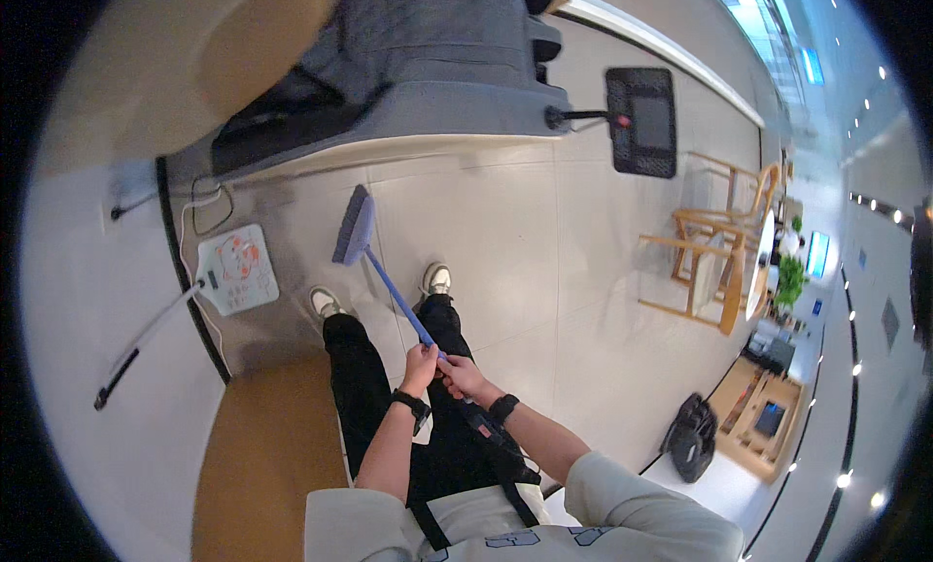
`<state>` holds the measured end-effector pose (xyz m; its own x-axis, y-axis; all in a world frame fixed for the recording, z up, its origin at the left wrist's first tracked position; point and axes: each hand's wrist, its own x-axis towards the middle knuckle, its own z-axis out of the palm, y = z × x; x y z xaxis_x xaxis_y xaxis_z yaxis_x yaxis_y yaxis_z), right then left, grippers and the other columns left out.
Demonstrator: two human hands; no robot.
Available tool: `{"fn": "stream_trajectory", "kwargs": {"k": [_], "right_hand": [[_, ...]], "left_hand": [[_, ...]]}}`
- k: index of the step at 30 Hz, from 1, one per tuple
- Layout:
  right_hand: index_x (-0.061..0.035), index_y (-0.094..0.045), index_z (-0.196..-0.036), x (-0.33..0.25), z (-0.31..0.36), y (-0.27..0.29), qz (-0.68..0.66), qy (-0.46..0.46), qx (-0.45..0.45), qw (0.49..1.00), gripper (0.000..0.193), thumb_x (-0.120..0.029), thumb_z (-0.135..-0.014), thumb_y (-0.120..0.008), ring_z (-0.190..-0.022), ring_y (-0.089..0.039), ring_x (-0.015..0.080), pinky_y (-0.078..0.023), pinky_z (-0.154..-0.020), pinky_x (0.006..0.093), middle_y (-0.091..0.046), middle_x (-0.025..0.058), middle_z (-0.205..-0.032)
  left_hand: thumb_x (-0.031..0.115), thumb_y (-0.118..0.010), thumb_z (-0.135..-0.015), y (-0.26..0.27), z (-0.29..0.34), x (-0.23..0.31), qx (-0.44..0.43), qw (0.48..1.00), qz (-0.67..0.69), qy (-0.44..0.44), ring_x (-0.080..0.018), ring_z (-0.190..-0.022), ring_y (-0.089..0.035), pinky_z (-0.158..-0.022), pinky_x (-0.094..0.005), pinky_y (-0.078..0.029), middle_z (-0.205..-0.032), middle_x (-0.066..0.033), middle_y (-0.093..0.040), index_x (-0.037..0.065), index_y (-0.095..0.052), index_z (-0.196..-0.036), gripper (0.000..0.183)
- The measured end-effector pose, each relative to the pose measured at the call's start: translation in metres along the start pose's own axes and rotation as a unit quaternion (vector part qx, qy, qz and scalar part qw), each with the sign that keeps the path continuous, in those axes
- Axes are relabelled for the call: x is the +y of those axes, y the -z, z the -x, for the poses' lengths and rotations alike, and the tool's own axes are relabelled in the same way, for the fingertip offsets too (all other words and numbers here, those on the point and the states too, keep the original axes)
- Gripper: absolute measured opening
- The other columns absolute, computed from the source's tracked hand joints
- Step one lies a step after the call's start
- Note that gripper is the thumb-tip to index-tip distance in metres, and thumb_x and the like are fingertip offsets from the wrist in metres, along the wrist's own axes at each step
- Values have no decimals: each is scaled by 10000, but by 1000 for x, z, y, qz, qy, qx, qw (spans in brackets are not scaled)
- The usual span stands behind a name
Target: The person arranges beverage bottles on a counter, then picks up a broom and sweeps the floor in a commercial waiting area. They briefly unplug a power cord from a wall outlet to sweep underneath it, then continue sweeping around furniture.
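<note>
A broom with a blue handle [397, 295] slants across the floor in front of me. Its grey-blue bristle head [355, 227] is down at the floor, ahead of my shoes. My left hand [420, 369] is closed round the handle, near its upper end. Just to the right and close against it, my right hand [464, 378] also grips the handle. Fingers of both hands are wrapped round, and the end of the handle is hidden by them. A dark band sits on each wrist.
Large grey padded furniture [447, 96] stands ahead, with a black panel [641, 122] on an arm. At left are a white board with an orange drawing [238, 269], cables and a brown seat [262, 455]. Wooden chairs [714, 261] and a black bag [691, 438] are at right.
</note>
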<state>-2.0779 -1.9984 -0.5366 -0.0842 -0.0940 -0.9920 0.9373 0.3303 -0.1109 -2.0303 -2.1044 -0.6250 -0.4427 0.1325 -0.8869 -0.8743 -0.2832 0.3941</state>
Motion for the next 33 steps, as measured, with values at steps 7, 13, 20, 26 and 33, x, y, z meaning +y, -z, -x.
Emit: {"fn": "stream_trajectory", "kwargs": {"k": [7,13,20,26,33], "right_hand": [[-17,-543,-992,32,26,79,-47,3,30,998,283,-293,-968,-487,-401,-406,74,-331,-347,234,-447,-14,-596],[-34,-562,-896,55,46,167,-48,-2,59,997,321,-349,-949,-523,-422,-430,82,-346,-360,228,-476,1,-616],[-2,-585,-963,46,84,265,-4,52,88,995,319,-310,-950,-504,-400,-458,95,-363,-345,248,-483,14,-573],[-2,-588,-1000,15,108,286,66,115,121,984,308,-290,-942,-498,-390,-454,85,-367,-343,250,-463,-9,-551],[-11,-611,-977,-11,95,265,92,103,79,987,313,-304,-924,-514,-387,-459,99,-366,-353,262,-463,-7,-528]], "left_hand": [[248,-529,-941,-73,-12,-20,-73,993,-59,77,-151,-693,-640,-519,-280,-550,-839,-68,-665,-3,-600,-885,267],[277,-513,-956,-167,-22,-35,-90,988,-85,88,-134,-636,-604,-558,-280,-532,-775,-37,-625,15,-609,-854,297],[258,-537,-922,-275,-20,-7,-119,991,-39,40,-120,-605,-596,-511,-281,-521,-741,-37,-624,-11,-600,-874,280],[233,-533,-899,-303,-41,-2,-112,992,41,50,-131,-611,-601,-511,-285,-527,-742,-61,-612,-10,-582,-847,253],[308,-546,-915,-275,-33,37,-47,999,-6,8,-101,-550,-561,-478,-256,-496,-644,-20,-546,28,-531,-756,322]]}}
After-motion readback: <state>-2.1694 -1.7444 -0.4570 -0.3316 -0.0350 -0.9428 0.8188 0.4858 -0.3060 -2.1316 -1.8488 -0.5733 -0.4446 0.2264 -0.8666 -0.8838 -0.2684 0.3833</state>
